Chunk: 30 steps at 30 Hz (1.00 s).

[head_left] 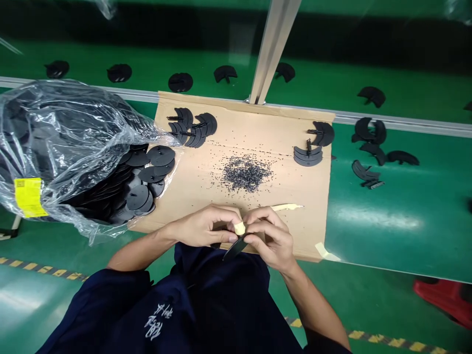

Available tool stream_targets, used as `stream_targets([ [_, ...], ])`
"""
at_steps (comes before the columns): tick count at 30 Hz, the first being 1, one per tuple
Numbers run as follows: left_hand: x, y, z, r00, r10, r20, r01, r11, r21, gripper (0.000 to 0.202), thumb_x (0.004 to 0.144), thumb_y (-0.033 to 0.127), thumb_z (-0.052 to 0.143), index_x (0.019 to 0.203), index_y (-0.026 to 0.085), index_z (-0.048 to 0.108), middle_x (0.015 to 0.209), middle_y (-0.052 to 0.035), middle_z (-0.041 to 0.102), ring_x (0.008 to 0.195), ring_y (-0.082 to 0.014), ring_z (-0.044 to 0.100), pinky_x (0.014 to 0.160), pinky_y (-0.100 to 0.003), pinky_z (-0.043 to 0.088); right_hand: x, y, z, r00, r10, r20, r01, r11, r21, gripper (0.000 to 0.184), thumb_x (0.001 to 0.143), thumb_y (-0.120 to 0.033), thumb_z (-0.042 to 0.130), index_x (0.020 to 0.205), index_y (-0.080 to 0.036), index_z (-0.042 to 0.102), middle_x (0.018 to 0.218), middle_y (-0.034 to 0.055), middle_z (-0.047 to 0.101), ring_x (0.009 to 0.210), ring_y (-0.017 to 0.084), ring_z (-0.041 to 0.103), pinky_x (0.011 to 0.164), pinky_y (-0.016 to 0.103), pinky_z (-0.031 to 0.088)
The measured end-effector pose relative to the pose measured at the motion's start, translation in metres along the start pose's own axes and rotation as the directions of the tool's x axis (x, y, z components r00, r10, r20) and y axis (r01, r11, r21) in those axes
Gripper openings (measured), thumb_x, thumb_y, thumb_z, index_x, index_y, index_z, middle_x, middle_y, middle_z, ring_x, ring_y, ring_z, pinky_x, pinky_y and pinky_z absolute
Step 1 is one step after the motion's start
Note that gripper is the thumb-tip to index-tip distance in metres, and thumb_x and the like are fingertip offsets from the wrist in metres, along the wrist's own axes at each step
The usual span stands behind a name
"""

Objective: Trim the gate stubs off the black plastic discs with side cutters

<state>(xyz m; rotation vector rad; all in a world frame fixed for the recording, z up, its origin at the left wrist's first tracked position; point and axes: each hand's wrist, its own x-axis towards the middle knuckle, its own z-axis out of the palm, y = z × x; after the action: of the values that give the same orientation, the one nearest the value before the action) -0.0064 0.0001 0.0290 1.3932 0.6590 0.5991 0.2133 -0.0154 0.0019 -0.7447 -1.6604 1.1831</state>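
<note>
A thin black piece (235, 249) is held edge-on between the two hands, just in front of the dark shirt (221, 295) and by the near edge of a cardboard sheet (295, 187). The piece is gripped from one side by the left hand (204, 227), whose grip is closed with thumb and index finger brought together at it; that index finger is wrapped near its tip in pale yellow tape (240, 228). From the other side it is pinched by the right hand (271, 238), whose grip is closed too, with fingers curled. Beyond the hands, a heap of small black bits (246, 173) is scattered over the cardboard. A pale yellow strip (287, 207) is laid near the right hand. To the left, black discs (137, 197) are spilled from a clear plastic bag (92, 113) marked with a yellow label (29, 197). Curved black pieces (308, 156) are grouped at both far corners of the cardboard, and more are spread on the green tabletop (401, 241) to the right.
</note>
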Motion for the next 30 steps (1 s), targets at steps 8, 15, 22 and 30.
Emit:
stream_targets([
  [8,0.006,0.009,-0.013,0.998,-0.012,0.059,0.010,1.000,0.028,0.017,0.095,0.031,0.072,0.089,0.015,0.073,0.083,-0.0039,0.065,0.076,-0.0126,0.059,0.073,-0.023,0.049,0.013,0.001,-0.005,0.960,0.183,0.214,-0.225,0.955,0.192,0.033,0.098,-0.048,0.066,0.081,-0.020,0.062,0.091,0.0041,0.060,0.083,0.017,0.060,0.077,0.033,0.052],
  [15,0.004,0.005,0.001,0.998,0.048,-0.040,-0.050,0.996,-0.067,0.022,0.096,0.034,0.072,0.087,0.014,0.071,0.084,-0.0050,0.065,0.078,-0.0130,0.060,0.074,-0.023,0.050,0.011,0.002,0.000,0.981,0.148,0.122,-0.175,0.953,0.249,0.033,0.095,-0.049,0.071,0.079,-0.020,0.065,0.089,0.0026,0.057,0.080,0.016,0.060,0.073,0.033,0.052],
  [22,0.006,-0.014,0.018,0.968,-0.051,-0.245,-0.033,0.945,-0.324,0.049,0.095,0.062,0.064,0.090,0.014,0.073,0.080,-0.0051,0.066,0.071,-0.0146,0.063,0.069,-0.025,0.053,0.000,0.008,0.017,0.953,-0.176,-0.248,0.130,0.973,-0.191,0.012,0.100,-0.034,0.067,0.094,-0.024,0.069,0.088,0.0030,0.060,0.076,0.016,0.060,0.061,0.030,0.051],
  [30,-0.002,-0.025,0.021,0.886,0.141,-0.442,-0.134,0.990,0.046,0.027,0.086,0.035,0.084,0.105,0.016,0.077,0.098,-0.0085,0.078,0.091,-0.0175,0.075,0.085,-0.026,0.061,0.003,0.006,-0.027,0.972,-0.204,0.117,0.234,0.778,-0.583,0.025,0.097,-0.036,0.071,0.118,-0.024,0.068,0.104,0.0093,0.071,0.093,0.024,0.068,0.077,0.040,0.058],
])
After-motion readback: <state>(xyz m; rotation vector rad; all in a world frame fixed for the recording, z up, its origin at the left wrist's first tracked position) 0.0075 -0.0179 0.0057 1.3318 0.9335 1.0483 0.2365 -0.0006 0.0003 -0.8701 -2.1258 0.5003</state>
